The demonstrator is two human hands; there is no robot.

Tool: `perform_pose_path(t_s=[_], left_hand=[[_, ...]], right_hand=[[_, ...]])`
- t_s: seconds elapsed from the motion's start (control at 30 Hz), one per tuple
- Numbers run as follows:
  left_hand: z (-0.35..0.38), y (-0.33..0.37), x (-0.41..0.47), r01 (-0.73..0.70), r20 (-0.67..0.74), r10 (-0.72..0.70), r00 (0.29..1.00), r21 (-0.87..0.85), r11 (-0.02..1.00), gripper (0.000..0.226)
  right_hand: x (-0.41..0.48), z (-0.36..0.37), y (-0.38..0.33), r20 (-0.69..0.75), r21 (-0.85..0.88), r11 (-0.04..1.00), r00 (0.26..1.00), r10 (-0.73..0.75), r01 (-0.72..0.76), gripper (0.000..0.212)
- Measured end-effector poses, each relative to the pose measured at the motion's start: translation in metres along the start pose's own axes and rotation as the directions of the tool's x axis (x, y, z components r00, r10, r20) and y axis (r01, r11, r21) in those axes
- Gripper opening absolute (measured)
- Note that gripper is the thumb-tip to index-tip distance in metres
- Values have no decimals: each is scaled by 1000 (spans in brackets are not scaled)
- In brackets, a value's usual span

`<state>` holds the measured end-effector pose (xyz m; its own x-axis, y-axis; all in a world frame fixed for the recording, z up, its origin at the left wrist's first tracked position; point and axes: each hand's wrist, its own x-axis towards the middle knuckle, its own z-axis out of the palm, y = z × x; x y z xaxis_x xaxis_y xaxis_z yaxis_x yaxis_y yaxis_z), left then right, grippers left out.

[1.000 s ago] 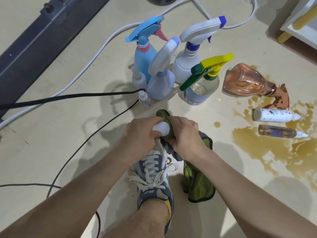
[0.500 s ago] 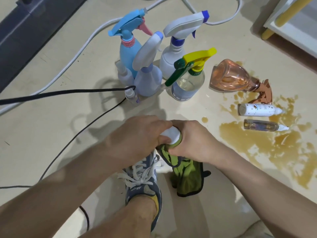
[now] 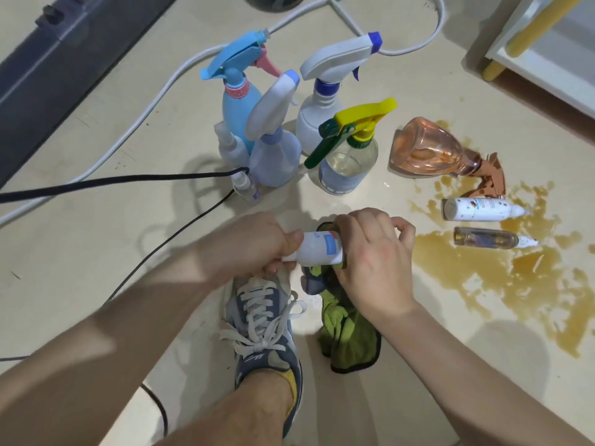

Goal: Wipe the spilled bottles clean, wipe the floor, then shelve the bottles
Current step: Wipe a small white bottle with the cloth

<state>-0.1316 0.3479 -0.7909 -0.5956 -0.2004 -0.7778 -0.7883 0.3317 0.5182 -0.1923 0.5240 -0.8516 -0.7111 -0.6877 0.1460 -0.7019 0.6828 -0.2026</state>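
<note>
Nearest me, my grey-and-blue laced sneaker [image 3: 264, 329] stands on the pale floor [image 3: 96, 252]. A green microfibre cloth [image 3: 351, 336] trails down just beside it. Above the shoe's toe, my left hand [image 3: 254, 243] grips one end of a small white plastic bottle with a blue label [image 3: 318, 251], held roughly level. My right hand [image 3: 370, 262] curls round the cloth, pressing it against the bottle's other end.

To the right spreads a brown liquid puddle [image 3: 483, 268]. A slim clear bottle [image 3: 486, 238] and a white speckled bottle [image 3: 476, 209] lie in it, with a toppled pink spray bottle [image 3: 428, 149] just beyond. Farther off, a cluster of trigger spray bottles [image 3: 273, 156] stands upright.
</note>
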Motion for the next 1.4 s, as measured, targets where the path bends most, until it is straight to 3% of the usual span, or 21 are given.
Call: perform_pose_path(t_s=[0.07, 0.13, 0.2, 0.23, 0.27, 0.3, 0.33, 0.43, 0.5, 0.57, 0.67, 0.73, 0.8, 0.87, 0.93, 1.0, 1.07, 1.1, 1.17, 1.3, 1.4], left_hand=[[-8, 1, 4, -38, 36, 39, 999, -38, 999, 42], [-8, 3, 1, -238, -90, 266, 960, 244, 940, 32], [-5, 6, -4, -439, -131, 580, 804, 525, 729, 28], [-3, 7, -6, -528, -84, 704, 705, 600, 601, 27], [-2, 8, -7, -586, -13, 771, 636, 643, 494, 24], [0, 7, -7, -626, 36, 810, 585, 654, 424, 22], [0, 6, -7, -642, 48, 819, 572, 648, 410, 23], [0, 1, -5, -572, -73, 758, 649, 610, 548, 26], [4, -2, -6, -511, -180, 690, 701, 548, 662, 27], [7, -1, -7, -443, -281, 589, 758, 441, 780, 21], [10, -2, -6, -263, -309, 369, 877, 333, 905, 25], [7, -6, 0, -159, -267, 189, 945, 130, 979, 37], [3, -9, 4, -64, -164, 37, 986, -163, 985, 45], [5, -12, 3, 10, -67, -35, 997, -340, 940, 41], [15, -12, 1, 20, -46, -43, 998, -422, 906, 37], [26, -13, -1, -2, -68, -35, 997, -478, 879, 34], [33, -13, -2, -38, -133, -29, 991, -474, 880, 35], [35, -14, -1, -67, -177, -13, 984, -437, 897, 38], [39, -13, 1, -126, -253, 47, 966, -306, 944, 45], [45, -12, -4, -177, -289, 152, 945, -62, 982, 43], [44, -20, -13, -171, -340, 182, 923, 62, 983, 41]], right_hand=[[6, -6, -4, 90, -7, 1000, 996, -19, 19, 36], [20, -20, -7, 388, 100, 994, 921, 0, -42, 37], [42, -39, -3, 690, 328, 905, 723, -35, -270, 33], [51, -45, 1, 778, 407, 833, 620, -102, -374, 30], [57, -49, 4, 819, 458, 773, 547, -175, -438, 29], [58, -49, 6, 821, 493, 735, 528, -217, -465, 29], [54, -48, 4, 797, 519, 715, 568, -206, -469, 28], [28, -31, -8, 519, 506, 809, 855, -10, -298, 24], [15, -19, -4, 350, 359, 920, 936, 22, -156, 33], [9, -11, 7, 243, 227, 971, 970, 14, -71, 38], [4, -5, 14, 148, 109, 994, 989, -16, 0, 40], [2, -5, 13, 125, 172, 985, 992, -2, -20, 40], [7, -8, 12, 164, 299, 949, 985, 54, -102, 38], [13, -8, 7, 253, 386, 891, 956, 147, -239, 39], [19, -6, 0, 337, 488, 757, 894, 296, -435, 41], [24, -9, -8, 359, 603, 561, 821, 444, -567, 40], [22, -18, -21, 304, 702, 432, 787, 537, -566, 52], [19, -21, -30, 270, 727, 422, 790, 551, -542, 63], [8, -22, -52, 203, 734, 502, 854, 479, -457, 77], [-17, -16, -72, 199, 619, 722, 951, 236, -308, 69], [-17, -4, -27, 337, 451, 856, 936, 99, -253, 70]])
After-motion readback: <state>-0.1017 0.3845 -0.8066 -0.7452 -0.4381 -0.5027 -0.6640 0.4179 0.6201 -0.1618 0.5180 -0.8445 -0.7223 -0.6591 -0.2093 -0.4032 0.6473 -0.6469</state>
